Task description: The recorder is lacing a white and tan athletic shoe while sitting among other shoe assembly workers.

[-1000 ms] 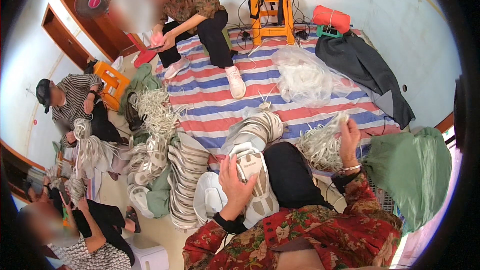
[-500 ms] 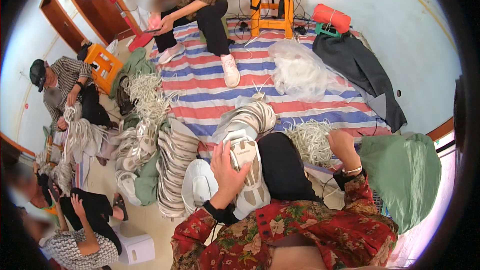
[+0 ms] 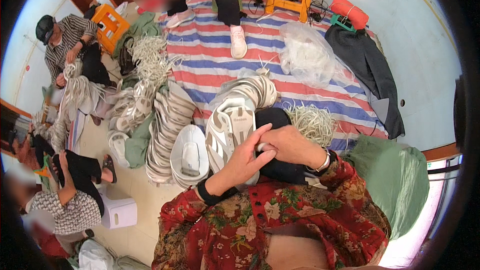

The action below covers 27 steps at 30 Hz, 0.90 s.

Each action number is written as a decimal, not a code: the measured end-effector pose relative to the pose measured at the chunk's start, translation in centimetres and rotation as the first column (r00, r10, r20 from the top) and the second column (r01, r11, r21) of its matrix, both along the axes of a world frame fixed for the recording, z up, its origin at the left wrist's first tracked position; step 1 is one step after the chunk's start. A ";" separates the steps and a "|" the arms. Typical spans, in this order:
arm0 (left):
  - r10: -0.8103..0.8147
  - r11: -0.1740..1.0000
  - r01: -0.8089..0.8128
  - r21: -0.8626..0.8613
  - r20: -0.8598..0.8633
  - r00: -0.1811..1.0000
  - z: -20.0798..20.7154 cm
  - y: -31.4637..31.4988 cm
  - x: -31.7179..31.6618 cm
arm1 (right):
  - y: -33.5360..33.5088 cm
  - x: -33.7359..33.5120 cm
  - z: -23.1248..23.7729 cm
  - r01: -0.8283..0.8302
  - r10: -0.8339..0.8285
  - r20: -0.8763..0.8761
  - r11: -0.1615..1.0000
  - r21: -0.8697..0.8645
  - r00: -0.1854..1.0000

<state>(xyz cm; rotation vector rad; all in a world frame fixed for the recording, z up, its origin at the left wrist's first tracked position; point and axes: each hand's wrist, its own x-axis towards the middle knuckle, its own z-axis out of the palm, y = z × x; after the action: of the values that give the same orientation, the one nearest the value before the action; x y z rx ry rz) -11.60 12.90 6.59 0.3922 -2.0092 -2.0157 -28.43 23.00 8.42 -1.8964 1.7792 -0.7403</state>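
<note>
shoe [image 3: 230, 137] — white-beige, shirt [image 3: 325, 215] — red floral

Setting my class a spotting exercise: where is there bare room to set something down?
Striped sheet lies bare between the left lace heap and curved stack of shoe uppers, and between the plastic bag and right lace heap; tiled floor shows between the lilac stool and left sleeve. Crowded: around the left hand and right hand, by the nearest shoe upper.

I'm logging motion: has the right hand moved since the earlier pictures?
Yes: the right hand went left, from the lace pile's right side to its near left, beside the left hand.
</note>
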 end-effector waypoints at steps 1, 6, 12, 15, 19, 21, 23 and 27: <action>-0.049 0.973 0.021 0.229 0.116 0.992 0.0 0.4 -0.1 | -0.2 0.1 0.3 -0.008 0.011 -0.063 0.999 0.038 0.998; -0.088 0.951 0.162 -0.265 0.268 0.959 -0.7 0.5 1.2 | 0.1 0.7 1.5 -0.149 0.141 0.072 0.981 0.123 0.987; -0.024 0.993 0.058 -0.106 0.302 0.953 -0.1 -0.7 4.2 | 0.9 0.2 0.9 -0.293 0.169 0.495 0.938 0.185 0.852; 0.043 0.997 -0.017 -0.078 0.335 0.941 -0.6 -3.1 6.6 | 1.8 -1.8 0.1 -0.316 -0.116 0.692 0.828 0.464 0.713; 0.476 0.870 -0.493 -0.025 0.307 0.824 -3.1 -7.9 12.1 | 4.6 -5.9 -1.0 -0.093 -0.201 0.876 0.959 0.267 0.438; 0.680 0.729 -0.622 -0.286 0.204 0.704 -5.0 -10.2 14.9 | 5.7 -8.4 -1.2 0.071 0.103 0.939 0.989 -0.133 0.328; 0.824 0.554 -0.713 -0.430 0.158 0.545 -6.4 -12.0 17.6 | 7.4 -10.4 -0.6 0.524 0.051 0.877 0.785 -0.330 0.477; 0.890 0.444 -0.800 -0.404 0.303 0.341 -8.1 -11.4 19.3 | 10.9 -15.5 2.0 0.405 0.485 0.874 0.798 -0.447 0.008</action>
<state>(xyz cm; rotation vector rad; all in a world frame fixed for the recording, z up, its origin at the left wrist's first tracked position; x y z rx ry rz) 7.71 1.50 -1.54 1.6559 -1.5570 -1.0533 -43.93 33.87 10.39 -0.8573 0.3802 -2.1632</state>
